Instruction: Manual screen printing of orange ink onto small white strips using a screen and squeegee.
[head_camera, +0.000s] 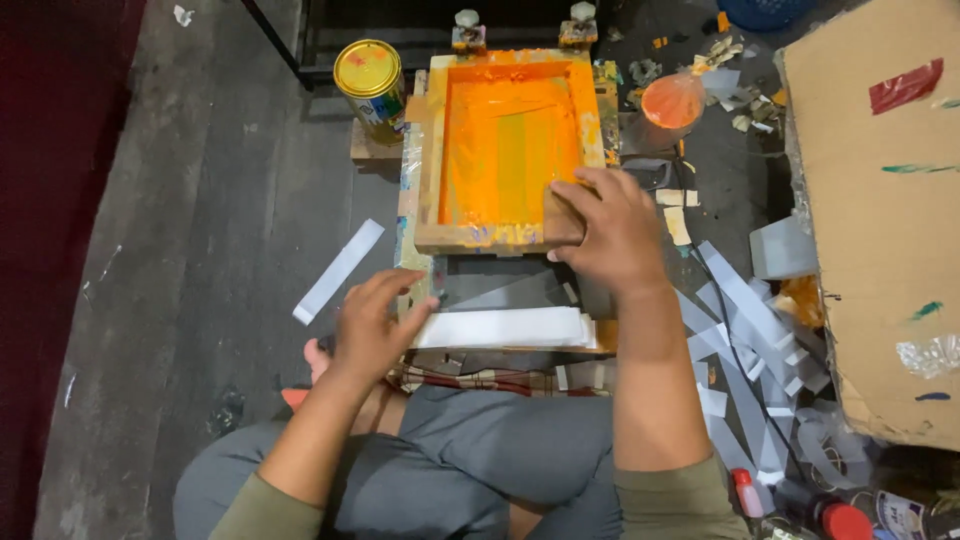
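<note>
A wooden screen-printing frame (432, 150) coated in orange ink lies tilted over a small board in front of me. My right hand (610, 230) grips the frame's near right corner, thumb under the wood. My left hand (375, 325) rests with spread fingers on the left end of a stack of white paper strips (510, 328) lying just below the frame. A grey sheet (500, 288) sits on the board under the raised frame edge.
A yellow-lidded tin (368, 80) stands at the frame's far left. A bag of orange ink (672, 100) lies at the far right. One loose white strip (338, 270) lies on the floor to the left. Several grey strips (750, 330) pile up beside a cardboard sheet (880, 220). My crossed legs are below.
</note>
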